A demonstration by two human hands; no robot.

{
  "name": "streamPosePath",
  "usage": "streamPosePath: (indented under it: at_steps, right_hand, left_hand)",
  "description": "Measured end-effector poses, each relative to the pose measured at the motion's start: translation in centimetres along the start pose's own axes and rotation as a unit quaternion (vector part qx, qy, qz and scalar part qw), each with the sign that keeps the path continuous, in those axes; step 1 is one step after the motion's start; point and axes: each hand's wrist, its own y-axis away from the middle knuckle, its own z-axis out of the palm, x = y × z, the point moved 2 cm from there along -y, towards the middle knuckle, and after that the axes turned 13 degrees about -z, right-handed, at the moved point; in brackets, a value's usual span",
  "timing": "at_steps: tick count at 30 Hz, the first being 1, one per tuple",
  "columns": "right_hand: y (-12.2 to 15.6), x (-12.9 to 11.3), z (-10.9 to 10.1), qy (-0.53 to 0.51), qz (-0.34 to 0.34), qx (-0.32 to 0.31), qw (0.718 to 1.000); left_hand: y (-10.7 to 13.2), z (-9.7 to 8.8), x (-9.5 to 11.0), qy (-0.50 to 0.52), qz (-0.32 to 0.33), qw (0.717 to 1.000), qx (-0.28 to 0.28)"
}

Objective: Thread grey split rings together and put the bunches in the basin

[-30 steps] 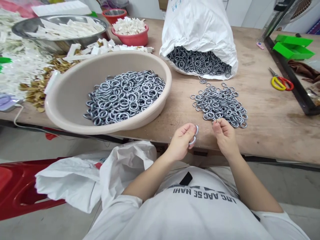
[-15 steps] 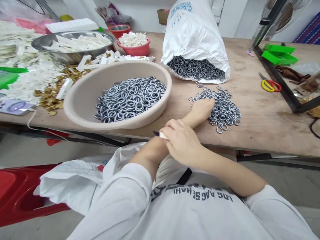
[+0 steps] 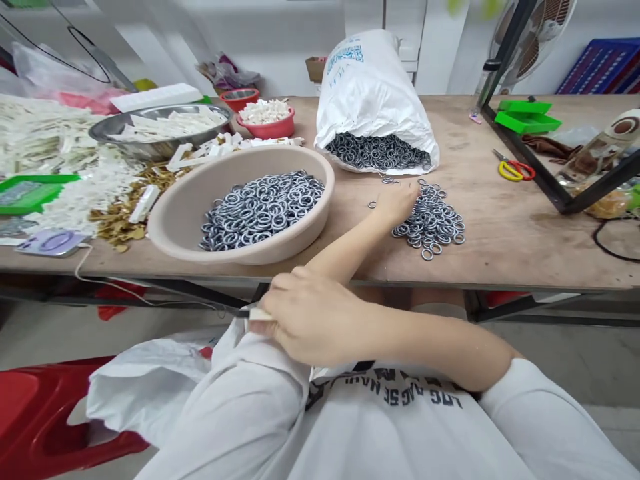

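Note:
My left hand (image 3: 397,202) reaches across to the near-left side of a loose pile of grey metallic-looking rings (image 3: 435,217) on the table. Its fingers look curled in at the pile's edge; whatever is in them is hidden. My right hand (image 3: 310,313) crosses over my left arm, resting at the rolled white sleeve near the elbow. Closed in it is a small white piece with a dark end (image 3: 261,315), poking out to the left. A wide beige basin (image 3: 170,227) with many more rings stands left of my left hand. Behind the pile lies a white sack (image 3: 373,93), its mouth full of rings.
Scissors (image 3: 515,170) with red and yellow handles and green trays (image 3: 527,123) are on the right by a black metal frame (image 3: 537,160). Left are a steel bowl (image 3: 150,147), white plastic pieces, brown pieces, a phone (image 3: 50,241) with cable, and a red stool (image 3: 30,400).
My right hand has slid left along my left forearm to the sleeve, still with the white piece. My left hand stays at the rings. The camera view has shifted.

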Motion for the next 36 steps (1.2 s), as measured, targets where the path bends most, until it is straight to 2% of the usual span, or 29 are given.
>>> streamPosePath:
  at_steps: [3,5,7,8,9,10,11,12,13,14,16,18,20,22,24,25,27,29,31,32,34,36]
  right_hand:
    - [0.1,-1.7,0.0,-0.109,-0.061,-0.018,0.992]
    - [1.1,-1.9,-0.3,-0.196,-0.086,-0.009,0.977]
    - [3.5,-0.5,-1.0,-0.248,-0.080,0.039,0.965]
    - [5.2,1.1,-1.4,-0.236,-0.050,0.086,0.967]
    - [7.4,3.1,-1.8,-0.190,0.018,0.152,0.970]
    - [9.8,5.4,-2.1,-0.111,0.106,0.213,0.965]
    - [12.5,7.6,-2.3,-0.014,0.195,0.243,0.950]
    - [15.1,9.6,-2.3,0.088,0.284,0.252,0.921]
    - [17.4,11.3,-2.2,0.170,0.358,0.235,0.888]
    - [19.3,12.6,-1.8,0.221,0.403,0.203,0.865]
    - [21.5,14.0,-1.1,0.273,0.423,0.167,0.848]
    - [21.9,14.4,-0.5,0.286,0.410,0.140,0.855]
    - [21.4,14.4,-0.3,0.279,0.402,0.133,0.862]
    - [20.5,14.4,-0.5,0.233,0.395,0.170,0.872]
    - [19.6,14.3,-0.6,0.100,0.374,0.253,0.887]
    - [19.1,14.3,-0.5,0.004,0.360,0.300,0.883]
    - [17.8,13.9,0.3,-0.183,0.329,0.383,0.843]
    - [16.3,13.3,1.4,-0.288,0.307,0.445,0.791]
    - [15.0,12.6,2.6,-0.300,0.295,0.486,0.766]
    - [14.4,12.3,3.1,-0.284,0.291,0.497,0.766]
    - [13.8,11.9,3.6,-0.232,0.281,0.504,0.783]
    - [13.9,11.9,3.5,-0.198,0.265,0.502,0.799]
  left_hand:
    - [-0.1,0.6,0.2,-0.024,-0.017,1.000,-0.002]
    - [0.5,0.4,0.2,-0.032,-0.032,0.999,0.004]
    - [1.8,-0.4,-0.2,0.013,-0.046,0.999,0.016]
    - [2.9,-1.1,-0.6,0.068,-0.058,0.996,0.022]
    - [4.2,-1.8,-1.2,0.146,-0.073,0.986,0.026]
    - [5.6,-2.6,-2.0,0.241,-0.105,0.965,0.021]
    - [7.3,-3.3,-2.9,0.348,-0.154,0.925,0.009]
    - [8.9,-3.8,-3.7,0.452,-0.212,0.867,-0.011]
    - [10.6,-4.2,-4.4,0.534,-0.263,0.802,-0.042]
    - [12.1,-4.4,-4.8,0.593,-0.299,0.743,-0.079]
    - [14.5,-4.5,-5.2,0.660,-0.349,0.654,-0.120]
    - [15.9,-4.3,-5.1,0.684,-0.373,0.614,-0.122]
    - [16.4,-3.6,-4.7,0.683,-0.380,0.613,-0.116]
    - [16.5,-2.9,-4.2,0.670,-0.375,0.631,-0.116]
    - [16.3,-2.2,-3.8,0.653,-0.365,0.652,-0.122]
    - [16.2,-1.9,-3.5,0.646,-0.360,0.661,-0.127]
    - [16.1,-1.3,-2.9,0.634,-0.348,0.676,-0.140]
    - [16.0,-0.8,-2.3,0.631,-0.334,0.684,-0.146]
    - [16.1,-0.2,-1.8,0.640,-0.325,0.684,-0.127]
    - [16.2,0.1,-1.7,0.645,-0.327,0.682,-0.111]
    - [16.4,0.4,-1.8,0.648,-0.334,0.680,-0.078]
    - [16.5,0.4,-2.2,0.640,-0.333,0.689,-0.066]
